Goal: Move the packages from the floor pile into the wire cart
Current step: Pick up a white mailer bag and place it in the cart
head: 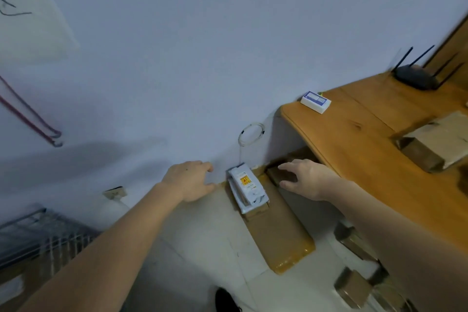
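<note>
— While both hands hover open and empty, where's the white parcel (247, 186)?
— Atop the long cardboard box (276, 230), between left hand (188, 180) and right hand (304, 178). Looks light, slippery; pinch its long sides.

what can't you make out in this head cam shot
- Wire cart: cut off by the left edge and blurred, so its contents are unclear.
- White package: label print too small to read.
- Boxes under the wooden table: partly hidden by the tabletop and right hand.
- Left hand: no contact with any package visible.
</note>
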